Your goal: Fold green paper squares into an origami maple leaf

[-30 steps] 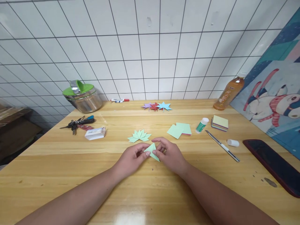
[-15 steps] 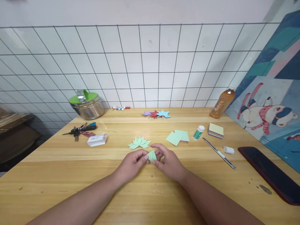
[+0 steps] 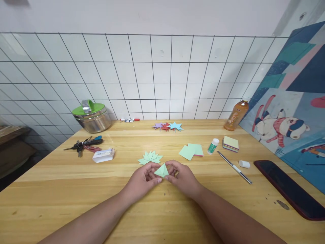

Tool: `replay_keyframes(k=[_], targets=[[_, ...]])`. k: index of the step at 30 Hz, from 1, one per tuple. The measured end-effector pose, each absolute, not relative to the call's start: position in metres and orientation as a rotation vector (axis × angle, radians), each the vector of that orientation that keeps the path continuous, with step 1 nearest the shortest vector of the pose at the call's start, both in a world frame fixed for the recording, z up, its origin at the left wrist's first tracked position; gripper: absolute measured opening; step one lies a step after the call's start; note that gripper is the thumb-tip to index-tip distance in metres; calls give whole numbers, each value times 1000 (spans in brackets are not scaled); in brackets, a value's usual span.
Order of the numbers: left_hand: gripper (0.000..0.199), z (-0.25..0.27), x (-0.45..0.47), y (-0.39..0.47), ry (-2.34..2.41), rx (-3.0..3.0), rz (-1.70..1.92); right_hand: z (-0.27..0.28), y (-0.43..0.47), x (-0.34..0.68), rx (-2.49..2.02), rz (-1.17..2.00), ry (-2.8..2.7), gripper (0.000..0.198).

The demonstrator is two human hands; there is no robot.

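Observation:
A small green paper folded into a triangle [image 3: 161,170] is held up between my two hands, just above the table. My right hand [image 3: 183,176] pinches its right side, thumb at the lower corner and index finger near the top. My left hand [image 3: 142,179] is curled around the left corner, its fingers at the paper's edge and its thumb lower, below the paper. Right behind my hands lies a green fan of pointed folded pieces [image 3: 150,157]. Loose green square sheets [image 3: 191,151] rest beyond my right hand.
At the right are a glue stick [image 3: 213,146], its cap [image 3: 244,164], a utility knife [image 3: 235,167], a paper stack [image 3: 231,143], a phone [image 3: 286,188] and a bottle [image 3: 236,115]. Left: keys [image 3: 86,144], a small box [image 3: 103,155], a pot [image 3: 93,118]. Paper leaves [image 3: 175,126] and markers [image 3: 130,120] lie behind.
The folded paper has turned and shows a wider triangular face. My left thumb has slid off its front to below it, and my right index finger has come down to its top.

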State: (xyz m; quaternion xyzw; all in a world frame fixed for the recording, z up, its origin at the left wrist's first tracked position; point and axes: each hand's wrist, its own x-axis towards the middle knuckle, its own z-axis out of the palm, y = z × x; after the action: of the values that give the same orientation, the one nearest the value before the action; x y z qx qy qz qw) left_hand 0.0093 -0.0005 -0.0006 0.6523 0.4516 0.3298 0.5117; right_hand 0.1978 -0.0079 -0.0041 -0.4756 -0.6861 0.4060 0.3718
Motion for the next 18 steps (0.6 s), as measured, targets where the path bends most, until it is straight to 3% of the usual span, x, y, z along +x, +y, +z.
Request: replay_keyframes(k=[4,10,18], targets=[[28,-3,7,0,1079,1637,800,0,-11,198,-1190,1089,-1794,39],[44,3,5,-1,1036,1574,767,3,-13,199,-1170,1105,-1802,43],[25,3,5,2,1040,1515,806,0,-13,199,-1157,1113,-1854,46]])
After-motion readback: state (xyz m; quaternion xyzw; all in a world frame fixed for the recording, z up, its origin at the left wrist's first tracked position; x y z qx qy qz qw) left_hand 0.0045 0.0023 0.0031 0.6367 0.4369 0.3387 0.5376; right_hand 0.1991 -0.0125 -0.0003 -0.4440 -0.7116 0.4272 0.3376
